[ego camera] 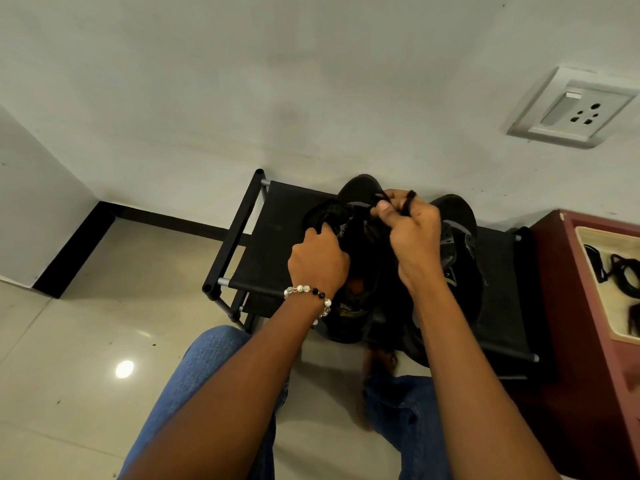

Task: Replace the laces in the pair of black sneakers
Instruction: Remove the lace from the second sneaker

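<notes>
Two black sneakers stand on a low black rack (263,237). The left sneaker (360,244) lies between my hands, toe pointing to the wall. The right sneaker (460,244) sits beside it, partly hidden by my right forearm. My left hand (318,261), with a bead bracelet at the wrist, grips the left side of the left sneaker near a bunch of black lace (329,211). My right hand (412,230) pinches a black lace (408,202) above the shoe's toe end, the lace sticking up between its fingers.
A dark red cabinet (568,306) stands right of the rack, with a cream tray (588,244) holding black cords. The wall with a white socket (571,109) is right behind the rack. My knees in blue jeans (207,368) are close to the rack's front edge.
</notes>
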`<state>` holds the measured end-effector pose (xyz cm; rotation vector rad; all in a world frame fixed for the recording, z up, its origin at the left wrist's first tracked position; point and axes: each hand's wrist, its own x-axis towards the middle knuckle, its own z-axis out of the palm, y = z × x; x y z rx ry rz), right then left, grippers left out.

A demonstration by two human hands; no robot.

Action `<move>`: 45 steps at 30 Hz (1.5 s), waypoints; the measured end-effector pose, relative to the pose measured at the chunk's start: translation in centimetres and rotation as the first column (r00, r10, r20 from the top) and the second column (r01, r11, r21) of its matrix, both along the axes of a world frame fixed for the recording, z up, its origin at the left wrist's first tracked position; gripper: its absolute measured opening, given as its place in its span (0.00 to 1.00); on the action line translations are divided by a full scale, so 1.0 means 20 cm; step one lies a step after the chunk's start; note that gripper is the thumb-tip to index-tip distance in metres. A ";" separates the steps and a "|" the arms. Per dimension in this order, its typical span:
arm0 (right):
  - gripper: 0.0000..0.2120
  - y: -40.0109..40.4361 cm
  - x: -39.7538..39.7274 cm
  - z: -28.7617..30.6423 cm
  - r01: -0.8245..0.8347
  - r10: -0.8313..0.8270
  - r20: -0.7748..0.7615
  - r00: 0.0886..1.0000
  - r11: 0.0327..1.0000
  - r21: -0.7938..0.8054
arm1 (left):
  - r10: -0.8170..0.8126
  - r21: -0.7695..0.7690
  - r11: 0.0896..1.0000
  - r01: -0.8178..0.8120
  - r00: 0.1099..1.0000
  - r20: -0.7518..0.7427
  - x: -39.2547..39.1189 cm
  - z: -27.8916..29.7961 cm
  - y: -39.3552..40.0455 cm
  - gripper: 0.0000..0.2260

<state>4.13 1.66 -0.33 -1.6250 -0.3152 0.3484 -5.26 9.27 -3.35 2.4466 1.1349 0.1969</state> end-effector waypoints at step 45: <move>0.11 -0.01 -0.06 -0.08 0.079 0.293 0.367 0.883 0.677 -0.731 | 0.791 -0.852 0.465 -0.239 0.544 0.280 0.13 -0.04 0.23 0.10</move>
